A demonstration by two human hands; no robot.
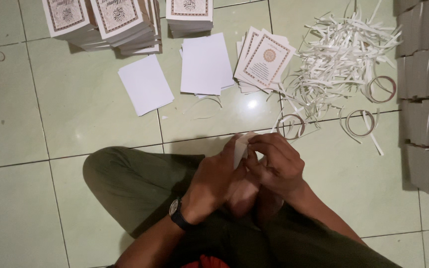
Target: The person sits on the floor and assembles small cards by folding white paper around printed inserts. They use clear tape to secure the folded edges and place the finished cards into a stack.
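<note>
Both the left hand (pixel 219 173) and right hand (pixel 276 166) pinch a white card (pixel 241 146).

Pale green floor tiles (pixel 21 124). Plain white sheets (pixel 145 83), white paper strips (pixel 343 49). Cream printed cards (pixel 265 58) with brown ornate borders and an orange round emblem. Olive-green trousers (pixel 135 183). Black wristwatch (pixel 177 213). Grey-brown stacked boards (pixel 425 74). White slip (pixel 241 146).

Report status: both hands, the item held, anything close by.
Left hand and right hand together grip a white sheet. Paper strips and tape rings lie just ahead.
</note>
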